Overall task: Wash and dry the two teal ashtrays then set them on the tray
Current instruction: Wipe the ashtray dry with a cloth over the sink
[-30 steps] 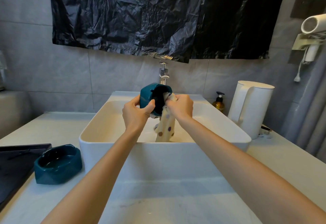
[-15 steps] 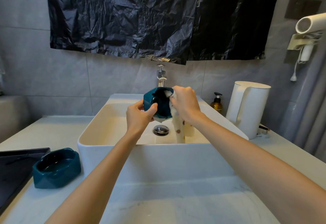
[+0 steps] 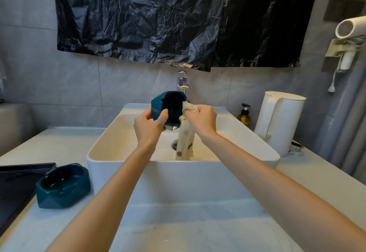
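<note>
The left hand grasps the first ashtray above the sink, with the thumb on the near rim and the fingers behind the body. This ashtray is tilted on its side, cavity facing the person. The right hand is clenched around the upper end of a dotted cloth, which is bunched against the ashtray's right rim. The remainder of the cloth hangs into the basin.

The second ashtray stands upright on the counter, left of the sink and just beside the dark tray. Contact between them cannot be determined.

A faucet stands at the far side of the sink. A white kettle and a soap bottle stand at the right.
</note>
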